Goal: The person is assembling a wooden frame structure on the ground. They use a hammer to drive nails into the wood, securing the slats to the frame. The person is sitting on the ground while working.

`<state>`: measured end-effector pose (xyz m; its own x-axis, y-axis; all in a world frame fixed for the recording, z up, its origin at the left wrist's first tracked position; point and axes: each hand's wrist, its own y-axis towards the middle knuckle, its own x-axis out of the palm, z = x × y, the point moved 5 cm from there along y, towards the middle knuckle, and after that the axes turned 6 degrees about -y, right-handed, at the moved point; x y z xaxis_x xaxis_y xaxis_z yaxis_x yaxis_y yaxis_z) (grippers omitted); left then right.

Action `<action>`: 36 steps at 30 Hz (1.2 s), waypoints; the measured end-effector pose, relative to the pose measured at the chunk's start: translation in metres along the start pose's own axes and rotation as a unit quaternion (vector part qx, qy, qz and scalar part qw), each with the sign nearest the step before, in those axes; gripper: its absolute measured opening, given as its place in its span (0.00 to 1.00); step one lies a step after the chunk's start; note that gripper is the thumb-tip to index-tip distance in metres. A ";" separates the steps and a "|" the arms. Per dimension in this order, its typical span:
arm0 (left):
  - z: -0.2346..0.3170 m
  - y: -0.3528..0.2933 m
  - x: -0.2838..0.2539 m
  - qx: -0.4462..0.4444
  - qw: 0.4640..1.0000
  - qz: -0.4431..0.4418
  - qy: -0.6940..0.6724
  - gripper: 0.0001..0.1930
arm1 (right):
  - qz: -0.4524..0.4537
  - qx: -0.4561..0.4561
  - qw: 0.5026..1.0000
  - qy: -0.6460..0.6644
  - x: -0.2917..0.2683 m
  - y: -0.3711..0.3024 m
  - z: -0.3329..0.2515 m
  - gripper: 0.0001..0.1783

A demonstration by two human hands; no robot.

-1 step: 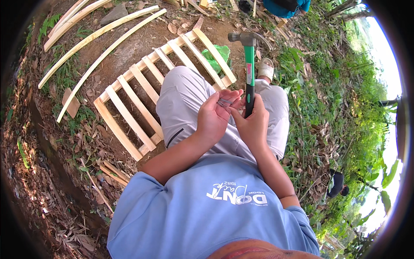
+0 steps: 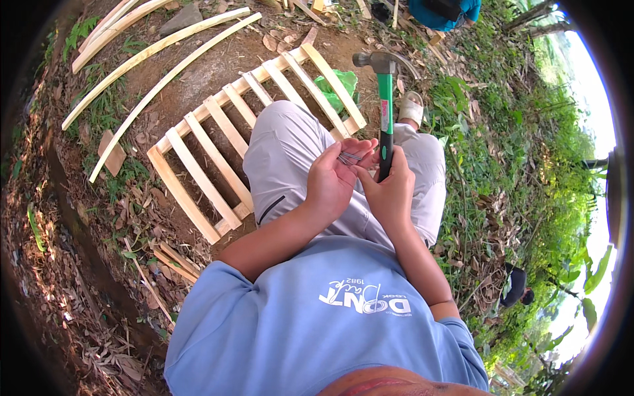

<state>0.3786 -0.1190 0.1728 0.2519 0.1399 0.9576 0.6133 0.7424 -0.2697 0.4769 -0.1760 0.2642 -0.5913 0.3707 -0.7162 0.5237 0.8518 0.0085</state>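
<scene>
My left hand [image 2: 333,179] is cupped over my knees and holds several thin nails [image 2: 349,157] in its palm. My right hand [image 2: 391,191] is wrapped around the black grip of a hammer with a green handle [image 2: 386,112]. The hammer stands upright, its steel head [image 2: 375,61] at the top. The right hand's fingertips reach toward the nails in the left palm. A slatted frame of pale wood [image 2: 198,168] lies on the dirt beneath and in front of my legs.
Long curved wooden strips [image 2: 155,49] lie on the soil at upper left, with a small wood offcut [image 2: 113,153] nearby. A green plastic bag [image 2: 338,82] sits by the frame's far end. A person in blue [image 2: 444,10] is at the top. Grass covers the right side.
</scene>
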 end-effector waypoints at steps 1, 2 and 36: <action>0.000 -0.002 0.003 -0.001 1.000 -0.001 -0.005 0.19 | 0.011 -0.006 1.000 -0.005 -0.001 -0.001 -0.003 0.21; 0.002 -0.006 0.003 0.001 1.000 0.025 -0.001 0.19 | 0.013 -0.018 1.000 -0.002 0.003 -0.004 -0.008 0.21; 0.280 -0.085 -0.138 0.421 0.753 0.315 0.395 0.13 | -0.156 0.166 0.937 0.266 0.051 -0.023 0.013 0.17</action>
<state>0.0822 -0.0176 0.0918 0.8655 0.4512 0.2175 -0.4227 0.8909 -0.1663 0.4421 -0.1811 0.2183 -0.9225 0.3307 -0.1989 0.3852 0.8194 -0.4244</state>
